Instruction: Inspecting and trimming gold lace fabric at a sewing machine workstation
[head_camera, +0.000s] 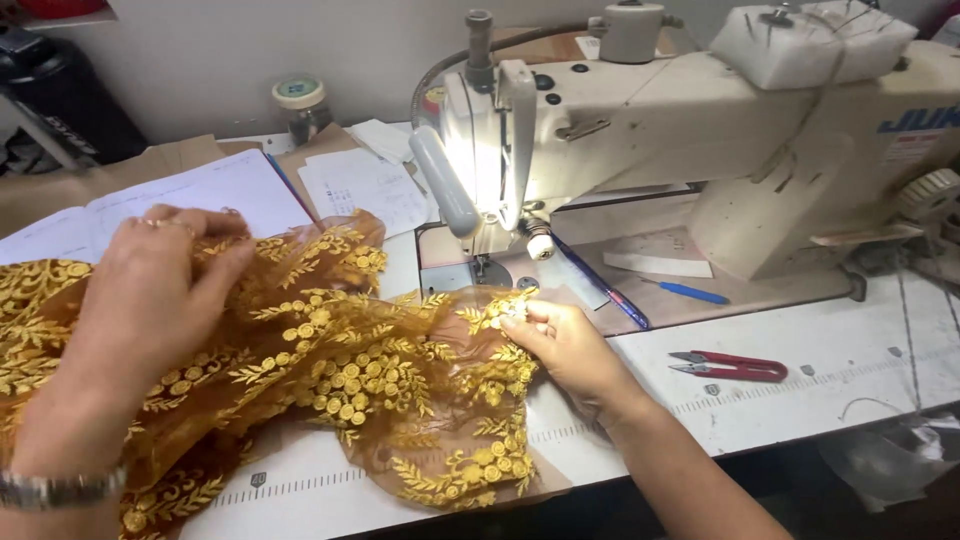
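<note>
A sheer golden-brown fabric (330, 370) with yellow embroidered flowers and leaves lies bunched across the white sewing table (800, 400). My left hand (150, 290) rests on the fabric's left part, fingers pinching a fold near the top edge; a bracelet sits on its wrist. My right hand (565, 345) pinches the fabric's right edge just in front of the presser foot (487, 268) of a cream industrial sewing machine (700, 130), whose lamp is lit.
Red thread snips (735, 367) lie on the table to the right of my right hand. A blue pen (690, 292) and a long blue stick (600, 285) rest on the machine bed. An open notebook (190, 195), papers and a small jar (300, 105) sit behind the fabric.
</note>
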